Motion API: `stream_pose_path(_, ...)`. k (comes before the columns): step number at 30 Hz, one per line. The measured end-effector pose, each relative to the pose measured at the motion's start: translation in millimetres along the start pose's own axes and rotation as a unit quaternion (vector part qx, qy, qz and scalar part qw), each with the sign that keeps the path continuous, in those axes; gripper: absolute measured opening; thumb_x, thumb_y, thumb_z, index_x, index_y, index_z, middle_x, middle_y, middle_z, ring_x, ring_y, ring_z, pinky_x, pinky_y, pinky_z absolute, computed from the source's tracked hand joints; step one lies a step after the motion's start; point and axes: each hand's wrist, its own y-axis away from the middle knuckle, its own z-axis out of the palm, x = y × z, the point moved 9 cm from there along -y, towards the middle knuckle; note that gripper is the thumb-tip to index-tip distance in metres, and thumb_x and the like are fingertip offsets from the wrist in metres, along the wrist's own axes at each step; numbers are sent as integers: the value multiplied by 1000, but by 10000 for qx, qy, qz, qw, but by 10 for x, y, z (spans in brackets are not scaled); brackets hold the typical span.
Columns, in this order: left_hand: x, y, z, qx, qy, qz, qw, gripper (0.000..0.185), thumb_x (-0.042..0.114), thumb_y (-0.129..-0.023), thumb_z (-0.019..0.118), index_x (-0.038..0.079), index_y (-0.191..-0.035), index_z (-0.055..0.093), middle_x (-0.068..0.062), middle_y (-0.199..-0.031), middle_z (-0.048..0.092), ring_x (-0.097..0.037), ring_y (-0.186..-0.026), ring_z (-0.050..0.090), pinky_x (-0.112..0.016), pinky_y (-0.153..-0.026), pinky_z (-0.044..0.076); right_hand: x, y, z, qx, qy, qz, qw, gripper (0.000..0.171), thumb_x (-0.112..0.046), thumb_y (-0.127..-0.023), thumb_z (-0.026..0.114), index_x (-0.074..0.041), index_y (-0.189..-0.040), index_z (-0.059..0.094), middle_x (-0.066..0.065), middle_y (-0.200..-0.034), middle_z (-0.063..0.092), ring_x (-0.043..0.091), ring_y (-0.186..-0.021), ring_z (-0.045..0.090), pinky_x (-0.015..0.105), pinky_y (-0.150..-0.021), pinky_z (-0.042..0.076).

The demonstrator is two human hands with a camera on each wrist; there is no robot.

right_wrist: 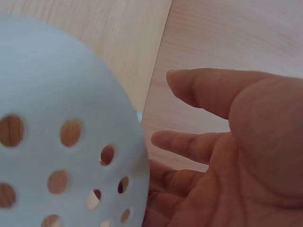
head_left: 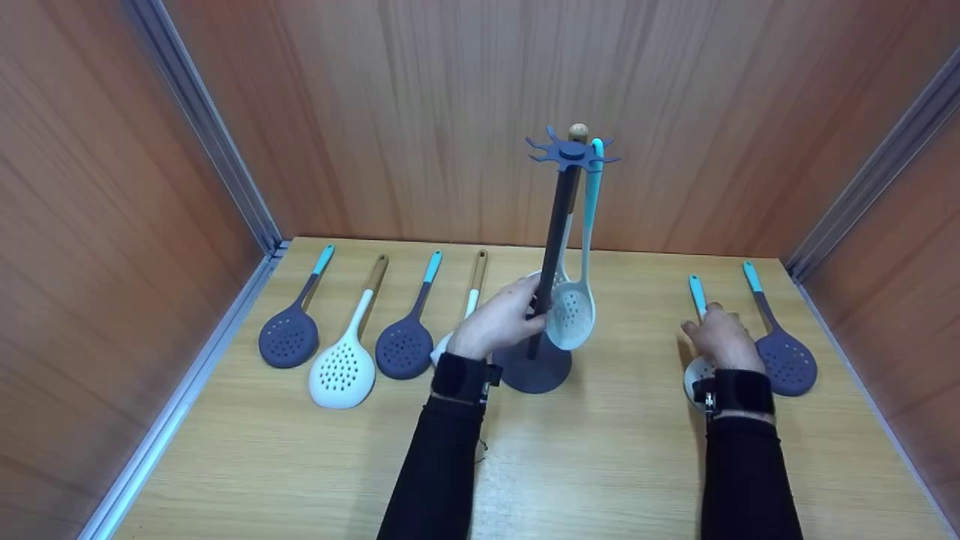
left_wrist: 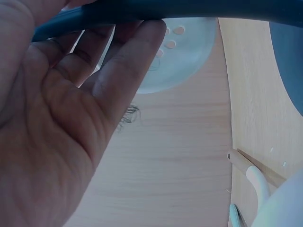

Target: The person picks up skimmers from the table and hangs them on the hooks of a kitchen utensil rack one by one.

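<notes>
My left hand (head_left: 501, 319) grips the dark pole (head_left: 559, 232) of a utensil stand with a round base (head_left: 531, 369) and a hooked top (head_left: 571, 152). In the left wrist view, the fingers (left_wrist: 128, 61) lie against that pole. A white slotted spoon (head_left: 571, 315) with a blue handle hangs from the hooks. Behind the pole hangs another white perforated utensil with a brown handle (head_left: 576, 133), partly hidden. My right hand (head_left: 724, 337) is over a white skimmer (right_wrist: 71, 94) with a blue handle (head_left: 697, 292); its thumb and fingers are apart, with nothing between them.
A dark skimmer (head_left: 786, 362) lies right of my right hand. Left of the stand lie dark skimmers (head_left: 289, 336) (head_left: 405, 346), a white skimmer (head_left: 342, 373) and a white utensil with a brown handle (head_left: 478, 271), partly hidden by my left hand. Wooden walls (head_left: 420, 127) enclose the table.
</notes>
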Motion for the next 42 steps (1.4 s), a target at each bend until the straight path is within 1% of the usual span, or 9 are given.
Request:
stream_pose_path(11,-9,3,7,-28,-11,-37,10000,44,7,-116,69,9,-159,58,-17,-147,72,-34,-144,72,-54,-123,63,36,5,43,-188,-64,211,9996,87,-37,-127,41,23,-176,1,56,-175,25,63,-160,41,72,-129,46)
stream_pose_path(14,-9,3,6,-37,-39,-41,10000,45,8,-117,70,10,-160,58,-17,-147,72,-34,-144,72,-53,-123,64,46,4,36,-143,-95,229,9996,86,-37,-127,41,23,-176,3,56,-176,24,63,-160,41,71,-129,45)
stream_pose_path(16,-11,4,7,-50,-62,-58,10000,44,9,-117,70,10,-159,58,-17,-147,72,-33,-143,72,-52,-122,64,51,3,32,-123,-137,226,9996,85,-37,-127,40,23,-175,5,55,-173,28,61,-155,45,69,-125,48)
stream_pose_path(21,-15,2,10,-66,-73,-95,9999,43,9,-117,70,11,-159,59,-16,-146,72,-32,-143,72,-50,-122,64,54,-4,27,-105,-208,171,9996,85,-39,-127,42,26,-173,11,45,-150,43,51,-125,55,53,-98,54)
stream_pose_path(24,-19,2,10,-59,-78,-114,9999,43,9,-117,70,11,-158,59,-15,-146,72,-32,-142,72,-50,-121,64,57,-6,20,-66,-224,148,9996,78,-36,-127,44,26,-169,24,40,-136,47,43,-110,59,44,-85,52)
stream_pose_path(28,-13,6,12,-33,-97,-65,9999,44,9,-117,70,10,-159,59,-16,-145,72,-32,-142,72,-50,-121,65,52,-22,9,48,-168,66,9998,51,-29,-125,47,20,-139,50,21,-104,53,30,-87,58,36,-72,49)
stream_pose_path(32,-5,7,13,-7,-112,7,9999,47,9,-117,70,8,-162,57,-18,-146,73,-34,-143,72,-50,-121,64,36,-48,2,145,-50,-61,9999,34,-24,-123,49,8,-115,56,10,-89,50,25,-79,56,33,-67,48)
stream_pose_path(38,-13,6,15,-11,-128,-45,9999,46,8,-116,70,9,-161,58,-18,-147,73,-33,-144,73,-49,-121,65,26,-35,-16,211,-150,-22,9997,36,-20,-124,52,14,-134,60,13,-96,55,30,-88,60,35,-71,50)
stream_pose_path(42,-12,13,13,-2,-117,-77,9999,47,8,-117,70,10,-162,58,-17,-147,73,-33,-144,72,-49,-121,65,13,-27,-51,398,-216,-114,9989,49,-18,-124,51,19,-156,51,27,-118,63,38,-105,63,39,-80,54)
